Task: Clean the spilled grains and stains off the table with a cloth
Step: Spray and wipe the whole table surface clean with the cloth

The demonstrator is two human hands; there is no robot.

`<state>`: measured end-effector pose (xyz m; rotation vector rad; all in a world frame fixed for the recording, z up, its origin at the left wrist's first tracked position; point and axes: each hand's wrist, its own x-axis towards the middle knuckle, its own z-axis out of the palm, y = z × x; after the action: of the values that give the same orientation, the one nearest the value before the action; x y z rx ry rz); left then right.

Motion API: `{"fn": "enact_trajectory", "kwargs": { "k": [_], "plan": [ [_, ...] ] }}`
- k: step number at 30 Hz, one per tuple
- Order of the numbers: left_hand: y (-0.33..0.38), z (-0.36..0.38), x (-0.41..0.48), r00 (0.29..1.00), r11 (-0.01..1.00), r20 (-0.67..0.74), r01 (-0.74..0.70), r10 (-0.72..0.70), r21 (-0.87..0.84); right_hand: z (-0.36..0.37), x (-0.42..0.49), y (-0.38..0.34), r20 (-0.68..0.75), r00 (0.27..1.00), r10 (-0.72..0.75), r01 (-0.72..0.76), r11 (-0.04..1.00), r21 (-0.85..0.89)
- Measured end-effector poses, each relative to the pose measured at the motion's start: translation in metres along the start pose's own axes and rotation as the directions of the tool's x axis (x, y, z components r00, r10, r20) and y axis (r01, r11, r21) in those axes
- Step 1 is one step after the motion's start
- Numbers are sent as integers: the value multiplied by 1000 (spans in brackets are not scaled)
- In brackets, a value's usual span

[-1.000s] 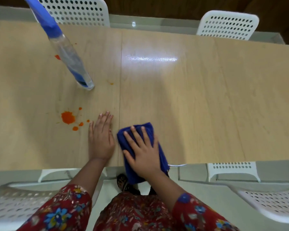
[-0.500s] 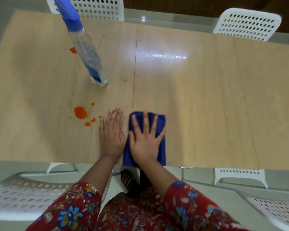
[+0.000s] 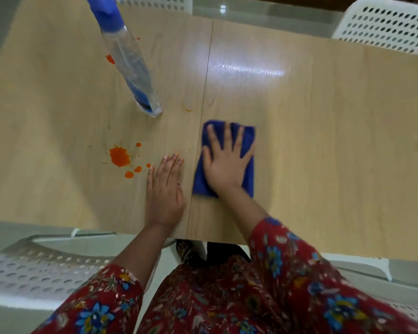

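A clear plastic spray bottle (image 3: 133,68) with a blue trigger head stands on the left half of the pale wood-grain table (image 3: 323,141). Its tapered body is see-through. There is a blue patch low inside it, near the base, but I cannot tell whether that is liquid or a label.

A folded, dark blue cloth (image 3: 199,183) of soft, nappy fabric lies as a rectangle just right of the thin seam (image 3: 203,116) that runs across the tabletop, toward the near edge. The right hand (image 3: 223,167) lies flat on top of it, palm down and fingers spread wide and straight, pressing it to the wood. The left hand (image 3: 164,196) rests palm down on the bare table just left of the seam, with its fingers straight and held close together. It is beside the cloth but does not touch it.

A splattered orange stain (image 3: 119,156) with ragged edges and several small round droplets sits left of the left hand's fingertips. A smaller orange spot (image 3: 110,59) shows beside the bottle, and a faint orange fleck (image 3: 188,109) lies near the seam, right of the bottle's base.

The tabletop is smooth and glossy and carries a bright glare patch. White perforated plastic chairs stand at the far right corner (image 3: 386,25) and at the near left (image 3: 34,266). Both sleeves are red fabric with a floral print.
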<state>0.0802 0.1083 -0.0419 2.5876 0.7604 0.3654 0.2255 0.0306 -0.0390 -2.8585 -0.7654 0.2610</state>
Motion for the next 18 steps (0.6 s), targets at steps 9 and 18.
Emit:
{"fn": "enact_trajectory", "kwargs": {
  "k": [9, 18],
  "plan": [
    [3, -3, 0, 999, 1000, 46, -10, 9, 26, -26, 5, 110, -43, 984, 171, -173, 984, -45],
    [46, 1, 52, 992, 993, 96, -93, 86, 75, -22, -11, 90, 57, 940, -335, 338, 940, -46]
  ]
}}
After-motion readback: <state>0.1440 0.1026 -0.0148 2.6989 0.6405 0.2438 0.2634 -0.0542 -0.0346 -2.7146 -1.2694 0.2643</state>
